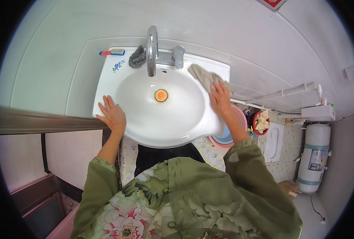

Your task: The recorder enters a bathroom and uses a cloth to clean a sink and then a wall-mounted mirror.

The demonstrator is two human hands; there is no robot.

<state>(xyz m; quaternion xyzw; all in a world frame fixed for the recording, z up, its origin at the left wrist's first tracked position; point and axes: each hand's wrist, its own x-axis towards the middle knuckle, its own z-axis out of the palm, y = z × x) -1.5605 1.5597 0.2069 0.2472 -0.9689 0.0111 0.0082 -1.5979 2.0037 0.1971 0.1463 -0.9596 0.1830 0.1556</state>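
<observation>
A white ceramic washbasin (pixel 180 119) lies before me, with an orange-centred drain plug (pixel 161 95) at its bottom. My left hand (pixel 112 116) rests on the basin's left rim, fingers apart and holding nothing. On the right rim, my right hand (pixel 221 100) presses on a crumpled beige cloth (pixel 205 76); its fingertips lie over the cloth's near end. A chrome faucet (pixel 152 50) with a lever handle (pixel 179 56) stands at the back. Left of the faucet sits a grey mesh scouring pad (pixel 137 57). Near the back left corner lies a red and blue brush (pixel 112 52).
Below right of the basin stand a pink tub (pixel 239 115) and a blue basin (pixel 225 136). Farther right are a red bin (pixel 261 133) holding crumpled paper, a squat toilet (pixel 274 142), white wall pipes (pixel 293 90) and a white cylindrical tank (pixel 314 158).
</observation>
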